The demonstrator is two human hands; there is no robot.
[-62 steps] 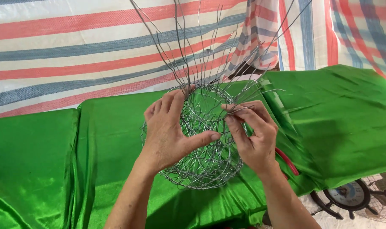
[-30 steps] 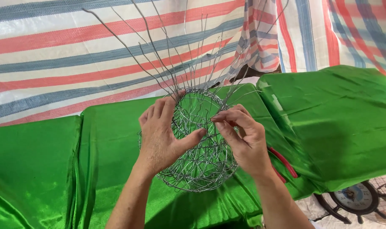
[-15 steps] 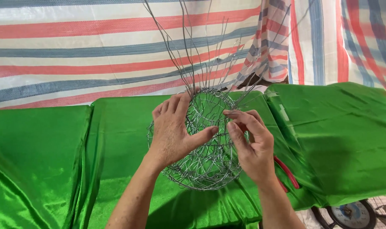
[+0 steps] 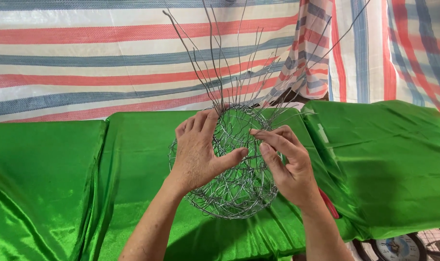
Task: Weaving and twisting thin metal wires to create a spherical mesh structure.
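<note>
My left hand (image 4: 198, 154) cups the wire basket (image 4: 229, 193), right fingers (image 4: 270, 140) pinch a strand; loose upright wires (image 4: 215, 63) could spring free and jab me.

Two hands on a wire basket over green cloth

The left hand (image 4: 198, 152) grips the rounded wire basket (image 4: 232, 188) from its left side, thumb hooked into the mesh; the right hand (image 4: 290, 169) pinches a strand at its upper right. Loose wire ends (image 4: 215, 63) rise from the basket's top. Green satin cloth (image 4: 389, 159) lies beneath the basket, a striped tarp (image 4: 84, 58) behind it.
</note>
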